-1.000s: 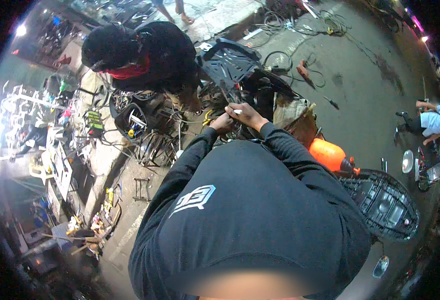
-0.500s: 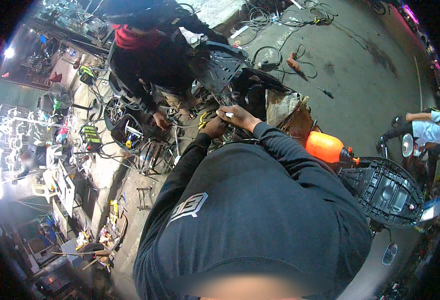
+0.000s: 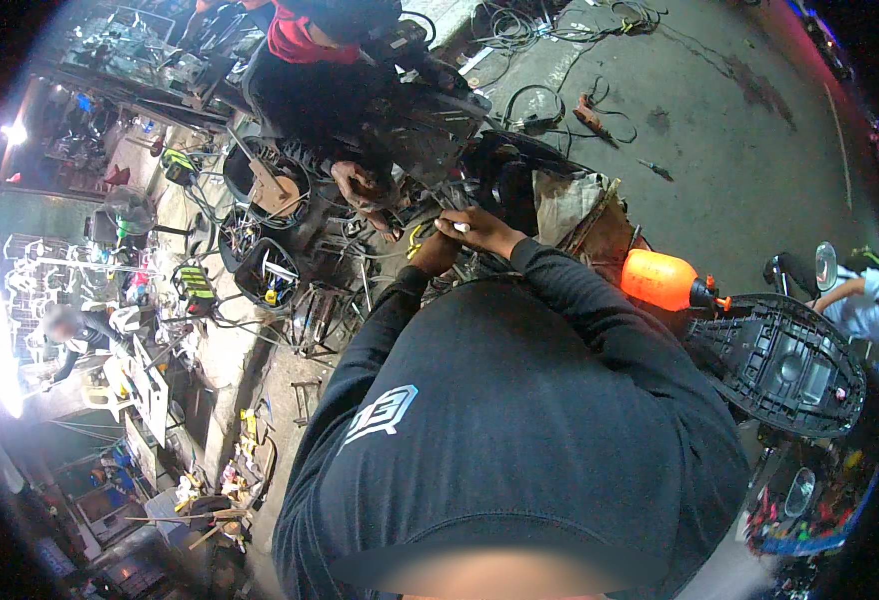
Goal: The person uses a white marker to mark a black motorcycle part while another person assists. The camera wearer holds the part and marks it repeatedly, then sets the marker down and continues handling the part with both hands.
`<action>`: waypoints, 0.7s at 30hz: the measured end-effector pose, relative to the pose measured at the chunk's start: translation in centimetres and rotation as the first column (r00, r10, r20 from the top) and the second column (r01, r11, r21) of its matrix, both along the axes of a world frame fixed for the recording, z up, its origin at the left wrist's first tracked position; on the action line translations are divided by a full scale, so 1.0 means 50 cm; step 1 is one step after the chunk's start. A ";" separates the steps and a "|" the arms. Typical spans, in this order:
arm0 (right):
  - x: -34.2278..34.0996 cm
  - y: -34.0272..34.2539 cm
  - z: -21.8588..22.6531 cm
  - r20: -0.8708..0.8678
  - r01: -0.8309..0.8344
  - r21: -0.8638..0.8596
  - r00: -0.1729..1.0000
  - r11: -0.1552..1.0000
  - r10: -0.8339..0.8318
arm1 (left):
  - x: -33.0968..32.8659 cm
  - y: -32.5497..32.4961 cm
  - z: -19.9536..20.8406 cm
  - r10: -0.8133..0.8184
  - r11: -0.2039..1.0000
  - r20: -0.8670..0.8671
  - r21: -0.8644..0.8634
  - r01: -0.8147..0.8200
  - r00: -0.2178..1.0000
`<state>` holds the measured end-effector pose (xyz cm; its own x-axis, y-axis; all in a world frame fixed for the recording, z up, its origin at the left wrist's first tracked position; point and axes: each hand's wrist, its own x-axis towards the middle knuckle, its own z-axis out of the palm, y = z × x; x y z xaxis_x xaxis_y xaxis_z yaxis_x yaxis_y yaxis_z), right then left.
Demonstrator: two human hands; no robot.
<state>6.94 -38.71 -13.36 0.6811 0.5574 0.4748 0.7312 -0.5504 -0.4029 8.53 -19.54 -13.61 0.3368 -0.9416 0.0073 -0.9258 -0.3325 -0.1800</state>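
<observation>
My right hand (image 3: 488, 234) is closed, and a small white rounded end (image 3: 461, 228) shows at its fingers; the rest of that object is hidden. Right beside it, touching, my left hand (image 3: 434, 256) has its fingers curled in, and what they hold, if anything, is out of sight. A yellow cable or handle (image 3: 416, 240) lies just beyond the left hand. Both hands are over a dark, cluttered assembly of cables and metal parts. Across from me a co-worker's hand (image 3: 362, 190) reaches down close by.
On my right are an orange spray bottle (image 3: 660, 280) and an upturned black motorcycle seat (image 3: 782, 362). Black buckets of tools (image 3: 267, 272) stand to the left, near a green-and-black box (image 3: 195, 287). Cables (image 3: 535, 100) and an orange-handled tool (image 3: 595, 122) lie on the far floor.
The co-worker's body has shifted, and their hand has come nearer to the assembly. A round brown piece now shows in a bucket. My hands stay together in nearly the same place.
</observation>
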 end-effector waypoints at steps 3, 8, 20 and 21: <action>-0.001 0.001 0.000 0.219 0.021 -0.075 0.976 0.997 -0.004 | 0.000 0.002 0.001 0.052 0.998 -0.165 0.046 -0.045 0.985; -0.021 -0.003 0.012 0.020 0.025 -0.073 1.000 0.997 -0.023 | -0.006 -0.008 0.036 0.122 0.992 -0.336 0.014 -0.124 0.934; -0.036 0.010 0.043 -0.471 0.176 0.191 0.880 0.966 -0.067 | -0.012 -0.004 -0.057 0.151 0.988 -0.103 -0.014 -0.153 0.983; -0.023 0.017 0.056 -0.528 0.216 0.141 0.842 0.966 -0.111 | -0.011 -0.010 -0.064 0.118 0.990 -0.028 -0.075 -0.120 0.993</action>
